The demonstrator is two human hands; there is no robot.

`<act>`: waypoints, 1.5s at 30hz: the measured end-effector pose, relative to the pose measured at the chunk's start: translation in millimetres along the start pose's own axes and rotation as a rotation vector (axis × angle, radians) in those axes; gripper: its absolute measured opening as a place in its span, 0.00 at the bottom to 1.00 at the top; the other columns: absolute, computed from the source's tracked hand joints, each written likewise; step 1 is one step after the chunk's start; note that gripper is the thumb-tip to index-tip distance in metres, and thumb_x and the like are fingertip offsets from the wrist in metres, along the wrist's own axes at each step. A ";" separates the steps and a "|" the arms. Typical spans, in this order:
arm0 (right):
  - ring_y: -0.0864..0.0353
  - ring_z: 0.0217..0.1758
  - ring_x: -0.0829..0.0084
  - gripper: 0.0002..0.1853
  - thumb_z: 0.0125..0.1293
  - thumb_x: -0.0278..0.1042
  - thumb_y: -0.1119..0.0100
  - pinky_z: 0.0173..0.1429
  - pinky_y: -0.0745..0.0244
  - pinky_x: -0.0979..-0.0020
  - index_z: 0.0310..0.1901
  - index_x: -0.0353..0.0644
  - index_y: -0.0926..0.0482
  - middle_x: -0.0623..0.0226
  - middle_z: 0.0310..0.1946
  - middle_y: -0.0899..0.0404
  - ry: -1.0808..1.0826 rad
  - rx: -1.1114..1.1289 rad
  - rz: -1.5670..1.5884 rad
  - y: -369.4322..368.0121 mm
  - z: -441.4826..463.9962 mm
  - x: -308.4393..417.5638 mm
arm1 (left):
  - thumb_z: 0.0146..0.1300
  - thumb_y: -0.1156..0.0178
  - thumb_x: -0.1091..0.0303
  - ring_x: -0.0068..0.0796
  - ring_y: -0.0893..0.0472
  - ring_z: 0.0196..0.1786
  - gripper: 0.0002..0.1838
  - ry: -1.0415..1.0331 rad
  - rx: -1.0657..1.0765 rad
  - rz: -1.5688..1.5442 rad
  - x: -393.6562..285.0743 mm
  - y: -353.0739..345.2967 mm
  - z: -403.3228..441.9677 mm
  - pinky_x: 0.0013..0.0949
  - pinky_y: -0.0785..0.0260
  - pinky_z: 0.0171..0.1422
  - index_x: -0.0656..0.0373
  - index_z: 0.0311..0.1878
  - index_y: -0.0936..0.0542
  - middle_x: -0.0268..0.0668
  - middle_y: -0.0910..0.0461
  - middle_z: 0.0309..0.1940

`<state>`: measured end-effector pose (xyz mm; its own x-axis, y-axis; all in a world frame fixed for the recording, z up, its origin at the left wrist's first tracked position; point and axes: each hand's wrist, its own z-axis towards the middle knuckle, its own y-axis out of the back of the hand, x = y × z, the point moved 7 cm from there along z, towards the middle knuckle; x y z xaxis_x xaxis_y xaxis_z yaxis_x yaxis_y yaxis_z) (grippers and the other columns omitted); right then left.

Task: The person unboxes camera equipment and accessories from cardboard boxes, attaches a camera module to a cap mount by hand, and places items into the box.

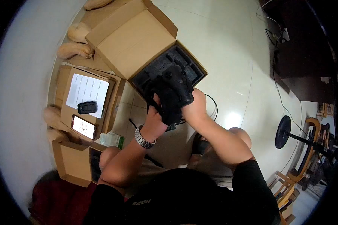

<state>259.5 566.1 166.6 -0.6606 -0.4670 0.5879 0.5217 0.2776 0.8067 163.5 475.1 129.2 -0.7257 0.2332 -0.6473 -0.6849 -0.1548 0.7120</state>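
Observation:
Both hands hold a bulky black device (176, 84) with a rounded shell and dark straps or padding, perhaps a headset; its exact kind is unclear. My left hand (156, 122), with a metal watch (143, 138) on the wrist, grips its lower left side, thumb showing. On its right side is my right hand (195, 108), closed on the edge with most fingers hidden behind the shell. Just beyond and partly under the device is an open cardboard box (133, 35) lined with black cut-out foam (193, 69). A black cable (215, 105) loops beside my right forearm.
Left, a cardboard stack (68, 107) bears a printed sheet (87, 85), a small black device (87, 107) and a lit phone (83, 127). Squashes (76, 50) line the wall. Another open box (73, 163) stands lower left. A round-based black stand (283, 132) is right.

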 end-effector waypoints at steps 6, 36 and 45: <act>0.15 0.35 0.45 0.14 0.59 0.31 0.40 0.37 0.20 0.51 0.47 0.38 0.22 0.48 0.32 0.17 0.024 -0.037 0.054 1.7 0.2 -0.1 | 0.71 0.39 0.66 0.50 0.32 0.71 0.29 0.162 0.013 -0.556 -3.5 8.8 5.8 0.46 0.43 0.78 0.54 0.74 0.32 0.47 0.34 0.72; 0.18 0.57 0.48 0.23 0.60 0.26 0.36 0.61 0.22 0.61 0.60 0.43 0.21 0.53 0.54 0.17 0.248 -0.202 0.339 13.8 0.6 13.4 | 0.65 0.33 0.64 0.45 0.38 0.77 0.37 0.029 -0.136 -0.219 -19.4 24.8 -0.5 0.48 0.48 0.81 0.53 0.76 0.35 0.42 0.38 0.76; 0.28 0.70 0.53 0.29 0.60 0.23 0.33 0.73 0.34 0.59 0.65 0.40 0.24 0.53 0.65 0.25 0.126 -0.044 0.500 -14.9 -10.3 -9.0 | 0.66 0.35 0.59 0.50 0.40 0.78 0.36 -0.101 -0.083 0.079 -26.6 13.7 -20.7 0.54 0.49 0.81 0.52 0.75 0.35 0.45 0.38 0.75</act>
<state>263.3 557.6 148.7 -0.2562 -0.3844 0.8869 0.7807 0.4587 0.4244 172.1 447.0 150.5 -0.7700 0.3118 -0.5566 -0.6321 -0.2547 0.7318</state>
